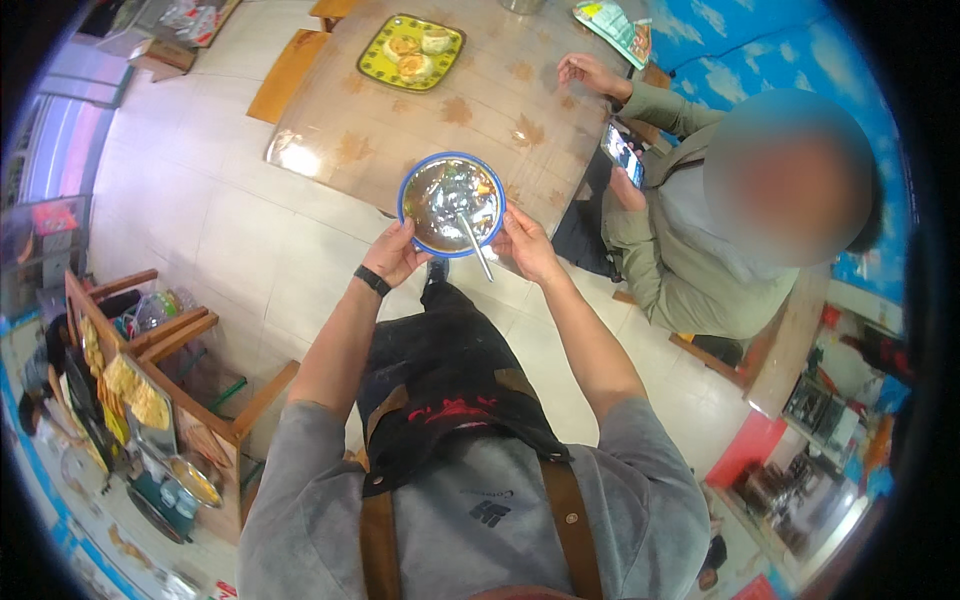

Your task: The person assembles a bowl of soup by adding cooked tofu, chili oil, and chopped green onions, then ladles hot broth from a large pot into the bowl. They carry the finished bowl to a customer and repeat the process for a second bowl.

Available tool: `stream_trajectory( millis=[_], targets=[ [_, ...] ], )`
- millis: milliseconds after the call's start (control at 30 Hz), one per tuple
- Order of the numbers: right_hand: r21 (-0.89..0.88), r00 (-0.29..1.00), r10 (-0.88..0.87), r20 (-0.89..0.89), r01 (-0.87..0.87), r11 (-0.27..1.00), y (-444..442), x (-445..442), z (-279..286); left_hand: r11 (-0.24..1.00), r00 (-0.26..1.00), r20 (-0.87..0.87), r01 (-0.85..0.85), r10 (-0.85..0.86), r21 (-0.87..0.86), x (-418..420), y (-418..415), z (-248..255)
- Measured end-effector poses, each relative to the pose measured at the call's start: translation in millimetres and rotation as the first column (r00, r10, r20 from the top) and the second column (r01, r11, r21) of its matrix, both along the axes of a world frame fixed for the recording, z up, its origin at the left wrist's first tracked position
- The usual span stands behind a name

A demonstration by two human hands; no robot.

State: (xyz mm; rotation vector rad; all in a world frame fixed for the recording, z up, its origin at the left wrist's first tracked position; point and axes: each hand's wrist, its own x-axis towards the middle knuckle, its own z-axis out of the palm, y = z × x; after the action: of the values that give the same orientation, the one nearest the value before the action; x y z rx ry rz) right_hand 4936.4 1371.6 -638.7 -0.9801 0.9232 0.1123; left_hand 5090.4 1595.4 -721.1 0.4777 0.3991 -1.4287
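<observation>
Between both my hands is a blue-rimmed bowl (pixel 409 176) of brown soup (pixel 431 202) with bits floating in it. A metal spoon (pixel 474 244) leans in the soup, its handle jutting over the near rim. My left hand (pixel 397 251) grips the bowl's lower left side, thumb at the rim. On the right side, my right hand (pixel 525 240) holds it likewise; the fingers beneath are partly hidden. The bowl appears at the near edge of a table (pixel 360 169) with a leaf-patterned cover. I cannot tell whether it touches the tabletop.
A yellow patterned plate (pixel 373 67) bears several round breads (pixel 415 67). At the right, a seated person (pixel 675 247) holds a phone (pixel 622 154). Near the wall lies a green packet (pixel 611 26). Wooden benches (pixel 289 75) flank the table; a wooden stand (pixel 187 397) with food trays is at left.
</observation>
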Motion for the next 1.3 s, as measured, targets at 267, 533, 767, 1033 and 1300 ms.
stream_trajectory(
  millis=[267, 533, 767, 1033, 1300],
  targets=[
    [-0.056, 0.971, -0.144, -0.192, 0.136, 0.989, -24, 22, -36, 0.976, 0.976, -0.03, 0.215, -0.214, 0.044, 58, -60, -43],
    [-0.007, 0.951, -0.282, -0.126, 0.284, 0.959, -43, 30, -57, 0.925, 0.926, 0.009, 0.377, -0.378, 0.041, 87, -97, -76],
    [-0.011, 0.942, -0.307, -0.134, 0.308, 0.951, -42, 19, -66, 0.903, 0.905, -0.014, 0.424, -0.425, 0.072, 90, -111, -69],
    [0.324, 0.975, -0.132, -0.178, 0.185, 0.928, -47, -84, -66, 0.695, 0.669, 0.188, 0.7, -0.719, 0.165, 61, -40, -78],
    [0.735, -0.086, 0.815, -0.573, -0.493, 0.465, -119, -177, 74, 0.54, 0.258, 0.629, 0.783, -0.733, 0.308, 9, 4, 12]
  ],
)
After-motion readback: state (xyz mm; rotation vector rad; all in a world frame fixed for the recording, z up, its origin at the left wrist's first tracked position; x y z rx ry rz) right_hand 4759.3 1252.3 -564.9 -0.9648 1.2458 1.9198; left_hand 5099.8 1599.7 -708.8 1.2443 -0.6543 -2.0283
